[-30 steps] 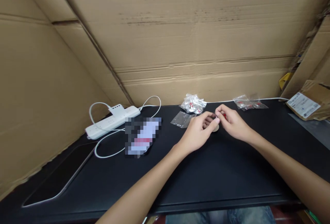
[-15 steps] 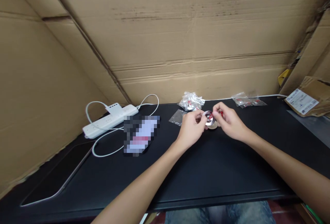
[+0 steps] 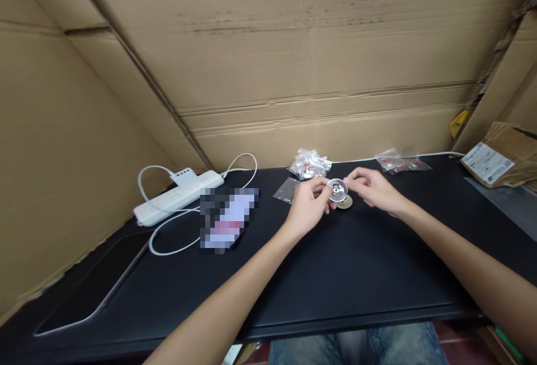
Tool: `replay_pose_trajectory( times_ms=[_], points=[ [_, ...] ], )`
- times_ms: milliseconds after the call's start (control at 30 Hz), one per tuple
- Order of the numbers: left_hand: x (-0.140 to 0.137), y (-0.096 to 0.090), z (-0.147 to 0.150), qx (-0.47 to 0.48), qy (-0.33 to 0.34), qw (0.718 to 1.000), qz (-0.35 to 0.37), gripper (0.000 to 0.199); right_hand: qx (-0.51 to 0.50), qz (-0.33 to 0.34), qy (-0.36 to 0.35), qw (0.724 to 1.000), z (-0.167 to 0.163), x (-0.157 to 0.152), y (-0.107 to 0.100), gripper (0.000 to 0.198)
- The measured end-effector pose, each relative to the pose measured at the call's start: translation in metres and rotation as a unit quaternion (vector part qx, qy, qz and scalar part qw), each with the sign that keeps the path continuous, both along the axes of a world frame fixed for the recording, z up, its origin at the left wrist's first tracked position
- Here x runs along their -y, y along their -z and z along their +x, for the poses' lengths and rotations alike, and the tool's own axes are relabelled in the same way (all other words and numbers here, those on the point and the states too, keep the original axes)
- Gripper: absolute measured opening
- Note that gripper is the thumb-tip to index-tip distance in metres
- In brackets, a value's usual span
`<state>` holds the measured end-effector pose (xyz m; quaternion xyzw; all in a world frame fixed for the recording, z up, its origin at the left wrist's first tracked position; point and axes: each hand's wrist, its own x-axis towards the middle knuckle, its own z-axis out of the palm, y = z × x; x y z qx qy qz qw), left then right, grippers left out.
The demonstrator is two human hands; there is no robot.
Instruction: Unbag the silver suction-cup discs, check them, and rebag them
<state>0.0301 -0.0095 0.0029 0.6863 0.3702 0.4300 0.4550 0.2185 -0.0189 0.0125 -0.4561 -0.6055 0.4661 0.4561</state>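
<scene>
My left hand pinches a small shiny round metal cup by its left rim, with the hollow side facing me. A small hole or stud shows in the cup's middle. Just to the right, my right hand is closed around a small red piece, most of it hidden by the fingers. Its fingertips are close to the cup's rim; whether they touch it, I cannot tell. Below the cup, a flat beige disc lies on the black table, partly covered by the cup.
Behind my hands lie clear bags with red and metal parts, a flat clear bag and more bagged red parts. To the left are a white power strip, its cables and a dark tablet. A labelled cardboard package sits at right.
My right hand has drawn back slightly to the right with the red piece. The red seen inside the cup before is gone, and the cup now faces me more squarely.
</scene>
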Motion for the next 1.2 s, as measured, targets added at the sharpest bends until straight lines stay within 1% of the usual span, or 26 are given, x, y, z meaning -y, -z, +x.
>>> replay_pose_trajectory(
  times_ms=[67,100,133,233,267,333,433,467,500,567,667,700,767,833,900,933,967,1000,1033,1067,1100,1133,1200],
  points=[
    [0.001,-0.001,0.000,-0.002,0.011,1.000,0.001,0.022,0.077,0.048,-0.051,0.995,-0.006,0.002,0.003,0.030],
    [0.001,-0.002,-0.001,-0.010,0.000,1.000,0.007,0.024,0.097,0.062,-0.061,0.992,-0.007,0.002,0.004,0.033],
    [0.001,-0.003,-0.002,-0.023,-0.019,0.999,0.022,0.025,0.114,0.071,-0.058,0.989,-0.006,0.001,0.004,0.036],
    [-0.003,-0.006,-0.009,-0.075,-0.087,0.989,0.090,0.026,0.180,0.095,-0.011,0.979,0.006,-0.006,0.004,0.040],
    [-0.005,-0.006,-0.012,-0.092,-0.105,0.984,0.108,0.025,0.200,0.094,0.003,0.975,0.012,-0.009,0.004,0.041],
    [-0.009,-0.008,-0.017,-0.118,-0.127,0.977,0.127,0.023,0.212,0.062,0.017,0.975,0.026,-0.014,0.004,0.040],
    [-0.012,-0.009,-0.021,-0.144,-0.144,0.966,0.157,0.020,0.215,0.011,0.004,0.976,0.043,-0.019,0.004,0.040],
    [-0.012,-0.009,-0.022,-0.153,-0.147,0.962,0.170,0.020,0.232,0.005,-0.005,0.973,0.047,-0.020,0.005,0.040],
    [-0.012,-0.009,-0.022,-0.161,-0.148,0.959,0.181,0.019,0.258,0.011,-0.013,0.966,0.050,-0.021,0.007,0.040],
    [-0.010,-0.010,-0.020,-0.170,-0.144,0.955,0.195,0.019,0.333,0.044,-0.021,0.942,0.054,-0.024,0.011,0.039],
    [-0.008,-0.010,-0.019,-0.175,-0.129,0.956,0.199,0.019,0.425,0.092,0.002,0.900,0.057,-0.026,0.018,0.035],
    [-0.008,-0.009,-0.018,-0.176,-0.125,0.956,0.198,0.019,0.440,0.100,0.016,0.892,0.057,-0.027,0.020,0.033],
    [-0.008,-0.009,-0.018,-0.181,-0.120,0.956,0.198,0.020,0.451,0.108,0.040,0.885,0.057,-0.027,0.021,0.032],
    [-0.008,-0.008,-0.018,-0.186,-0.118,0.955,0.200,0.020,0.434,0.113,0.065,0.891,0.055,-0.027,0.019,0.033],
    [-0.008,-0.008,-0.018,-0.192,-0.117,0.953,0.204,0.020,0.380,0.101,0.085,0.915,0.052,-0.025,0.014,0.035],
    [-0.008,-0.008,-0.018,-0.197,-0.115,0.952,0.207,0.020,0.333,0.079,0.089,0.935,0.050,-0.024,0.011,0.036],
    [-0.007,-0.008,-0.017,-0.201,-0.112,0.950,0.209,0.019,0.272,0.041,0.083,0.958,0.047,-0.022,0.008,0.037],
    [-0.006,-0.008,-0.017,-0.206,-0.108,0.949,0.212,0.019,0.199,-0.010,0.070,0.977,0.045,-0.021,0.006,0.037],
    [-0.005,-0.008,-0.016,-0.210,-0.104,0.948,0.213,0.018,0.120,-0.063,0.050,0.990,0.042,-0.019,0.003,0.037],
    [-0.004,-0.008,-0.015,-0.214,-0.099,0.948,0.215,0.018,0.048,-0.108,0.032,0.992,0.039,-0.017,0.001,0.037],
    [-0.003,-0.007,-0.014,-0.218,-0.093,0.947,0.219,0.018,-0.012,-0.145,0.018,0.989,0.036,-0.016,-0.001,0.036],
    [-0.002,-0.007,-0.014,-0.219,-0.088,0.946,0.224,0.018,-0.059,-0.171,0.008,0.983,0.034,-0.014,-0.003,0.035],
    [0.000,-0.006,-0.012,-0.221,-0.076,0.943,0.236,0.018,-0.116,-0.205,-0.004,0.972,0.029,-0.012,-0.005,0.031]
  ],
)
